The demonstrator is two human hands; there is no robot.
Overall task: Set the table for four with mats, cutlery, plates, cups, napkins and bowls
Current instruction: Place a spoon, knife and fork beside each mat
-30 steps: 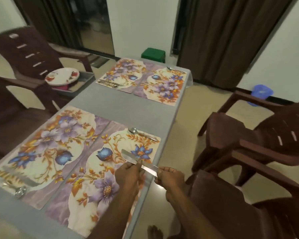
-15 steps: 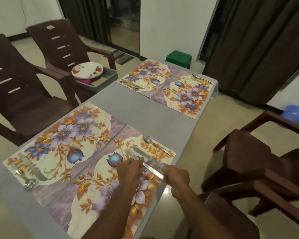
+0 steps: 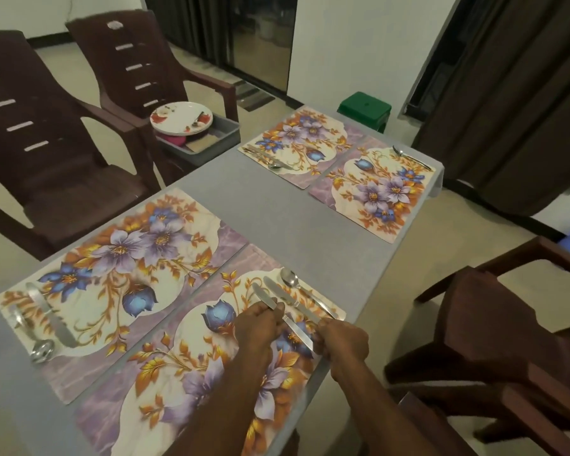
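Four floral mats lie on the grey table (image 3: 277,218). Over the right side of the near right mat (image 3: 195,373), my left hand (image 3: 260,324) pinches one table knife (image 3: 297,334) near its blade. My right hand (image 3: 343,340) grips the handle end of a second knife (image 3: 287,297), which lies just to the right of the first. A spoon (image 3: 290,278) rests on the mat beside them. The near left mat (image 3: 112,258) carries a knife (image 3: 50,314) and a spoon (image 3: 42,350). The far left mat (image 3: 293,136) has cutlery (image 3: 267,159) and the far right mat (image 3: 375,189) a spoon (image 3: 412,159).
A stack of plates (image 3: 181,118) sits over a grey tray (image 3: 221,139) on a brown chair (image 3: 139,60) at the table's left. Another chair (image 3: 30,133) stands nearer on the left, more chairs (image 3: 507,340) on the right. A green stool (image 3: 364,106) is behind the table.
The knives, held together between both hands a second ago, now lie apart side by side, one in each hand. The view has swung left.
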